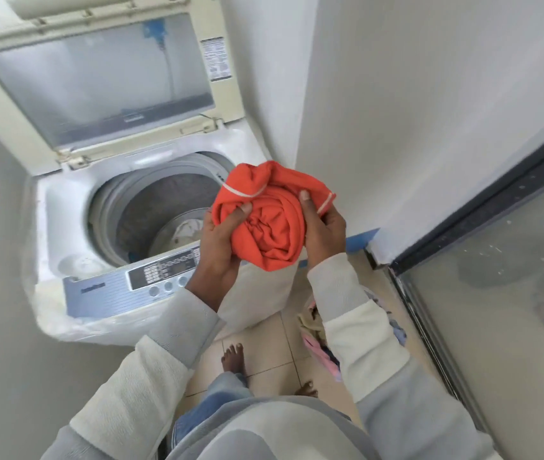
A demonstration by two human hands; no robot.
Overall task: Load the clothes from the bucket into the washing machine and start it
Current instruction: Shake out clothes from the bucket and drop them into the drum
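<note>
Laundry nook | both hands (274,234) raised, gripping orange garment (269,220) beside washer (114,200)

We can read no text here, a printed white sticker (216,59) at the right edge of the washing machine (65,207) lid too small for us, blurred brand mark (93,287) on its control panel (114,303), button legends (151,273) illegible

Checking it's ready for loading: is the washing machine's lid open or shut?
Open. The lid stands raised behind the drum, whose inside shows with pale cloth at its bottom.
</note>
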